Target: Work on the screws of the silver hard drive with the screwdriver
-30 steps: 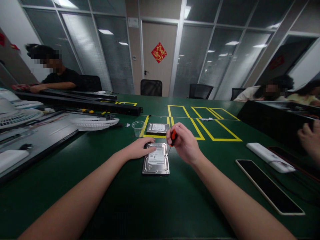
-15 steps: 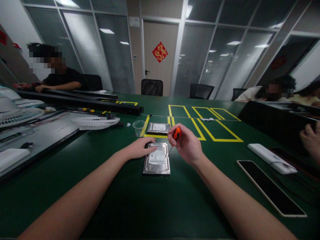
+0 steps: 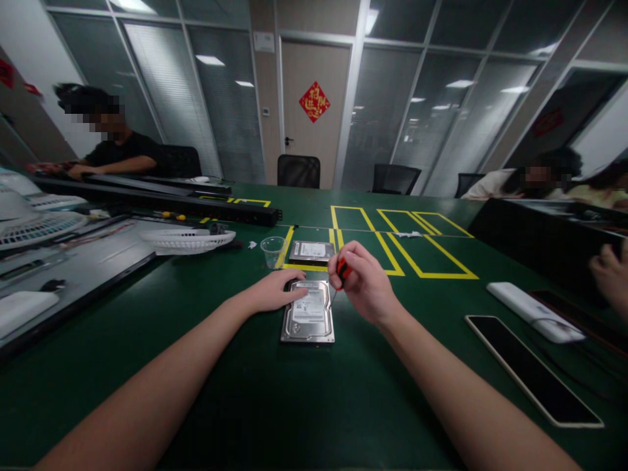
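Below frame centre, the hard drive (image 3: 309, 315) lies between the left hand (image 3: 269, 291), clasping it, and the right hand (image 3: 367, 281), gripping a screwdriver (image 3: 344, 271).

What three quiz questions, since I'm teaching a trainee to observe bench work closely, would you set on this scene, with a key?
1. Multiple choice: What does the person's right hand hold?
a) pliers
b) a screwdriver
c) a brush

2. True or false: The person's left hand touches the nearer hard drive.

3. Fill in the blank: Seen from the person's side of the table, the clear cup stands to the ____ of the farther hard drive.

Key: 1. b; 2. true; 3. left
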Motion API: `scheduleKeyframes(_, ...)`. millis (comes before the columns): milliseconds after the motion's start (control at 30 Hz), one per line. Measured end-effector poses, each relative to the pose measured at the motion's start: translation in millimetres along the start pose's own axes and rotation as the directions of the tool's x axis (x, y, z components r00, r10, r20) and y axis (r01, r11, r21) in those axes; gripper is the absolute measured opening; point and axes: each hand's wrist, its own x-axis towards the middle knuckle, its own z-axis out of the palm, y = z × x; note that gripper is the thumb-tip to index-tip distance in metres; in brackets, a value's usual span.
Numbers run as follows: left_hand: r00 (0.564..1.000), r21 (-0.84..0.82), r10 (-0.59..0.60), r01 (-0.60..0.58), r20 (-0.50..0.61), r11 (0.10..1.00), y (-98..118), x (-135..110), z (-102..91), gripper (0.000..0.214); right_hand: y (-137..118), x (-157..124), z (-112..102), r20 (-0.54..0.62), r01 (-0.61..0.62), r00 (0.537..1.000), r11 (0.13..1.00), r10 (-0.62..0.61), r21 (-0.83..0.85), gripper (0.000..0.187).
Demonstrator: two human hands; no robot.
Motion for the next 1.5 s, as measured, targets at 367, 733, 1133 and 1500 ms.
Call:
scheduleKeyframes(367, 1.0, -0.013, -0.011, 0.01, -0.008, 1.0, -2.1, -0.5, 1.3, 0.041, -1.1, 1.7, -0.7, -0.044, -0.003, 0.999, 0.999, 0.001, -0.054, 0.034)
scheduleKeyframes(733, 1.0, 0.0, 0.01, -0.01, -0.008, 1.0, -4.2, 0.2, 2.2, 0.037, -1.4, 0.4, 0.0, -0.028, -0.003, 1.0, 0.999, 0.002, -0.041, 0.025)
scheduleKeyframes(1133, 1.0, -0.002, -0.001, 0.001, -0.006, 1.0, -5.0, 0.4, 1.6, 0.04, -1.3, 0.2, 1.4, -0.018, -0.005, 1.0, 0.999, 0.005, -0.032, 0.015)
scheduleKeyframes(1500, 1.0, -0.001, -0.009, 0.009, -0.008, 1.0, -4.4, 0.1, 2.1, 0.042, -1.5, 2.2, -0.9, -0.041, -0.014, 0.999, 1.0, 0.013, -0.025, 0.033)
